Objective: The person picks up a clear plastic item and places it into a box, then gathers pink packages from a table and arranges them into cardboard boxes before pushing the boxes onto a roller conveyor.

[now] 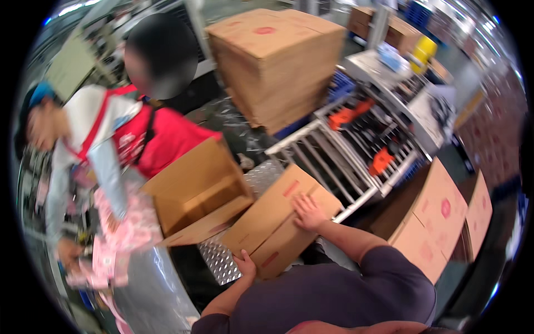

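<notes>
A brown cardboard box with its top flaps folded together lies in front of me, partly on a textured metal plate. My right hand rests flat on its top near the far right end, fingers spread. At the near left corner my left hand grips the box's edge, its fingers partly hidden. Just left of this box stands another cardboard box, open at the top, with no contents showing in the visible part.
On the left a co-worker in a red apron leans over pink packages. A roller conveyor with an orange-and-black device lies beyond my right hand. Stacked flat cartons stand at the back, and upright cartons at right.
</notes>
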`<state>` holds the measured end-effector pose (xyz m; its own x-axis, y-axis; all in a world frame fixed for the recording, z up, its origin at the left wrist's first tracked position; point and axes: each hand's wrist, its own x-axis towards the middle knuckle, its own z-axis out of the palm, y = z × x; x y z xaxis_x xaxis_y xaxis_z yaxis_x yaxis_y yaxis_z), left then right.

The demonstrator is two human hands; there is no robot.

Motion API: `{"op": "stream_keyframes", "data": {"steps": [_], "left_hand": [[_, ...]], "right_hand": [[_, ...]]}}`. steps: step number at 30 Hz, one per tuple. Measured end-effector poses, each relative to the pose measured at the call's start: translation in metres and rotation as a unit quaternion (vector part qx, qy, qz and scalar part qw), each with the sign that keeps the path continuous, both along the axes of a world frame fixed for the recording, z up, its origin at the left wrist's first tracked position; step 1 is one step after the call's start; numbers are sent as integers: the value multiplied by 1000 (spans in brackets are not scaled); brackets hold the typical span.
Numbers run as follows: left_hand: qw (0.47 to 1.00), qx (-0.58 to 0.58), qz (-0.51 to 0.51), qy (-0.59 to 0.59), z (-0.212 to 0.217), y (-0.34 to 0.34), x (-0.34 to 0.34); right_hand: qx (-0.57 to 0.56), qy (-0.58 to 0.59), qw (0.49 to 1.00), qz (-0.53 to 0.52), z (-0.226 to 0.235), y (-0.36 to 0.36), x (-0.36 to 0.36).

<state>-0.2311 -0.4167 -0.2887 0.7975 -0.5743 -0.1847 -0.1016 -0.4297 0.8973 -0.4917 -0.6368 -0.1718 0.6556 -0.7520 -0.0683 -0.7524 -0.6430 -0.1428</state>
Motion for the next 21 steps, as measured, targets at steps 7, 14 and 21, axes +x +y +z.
{"op": "stream_keyframes", "data": {"steps": [7,14,21], "left_hand": [[994,-37,-28,98,24,-180,-143],[982,-26,-120,140,37,-374,-237],[913,74,-287,282,62,-369,-277]], "right_hand": [[0,-4,998,-58,-17,-99,-83],[-39,-18,983,-178,-33,-235,-197],[-120,-118,954,-250,-25,-263,-279]]}}
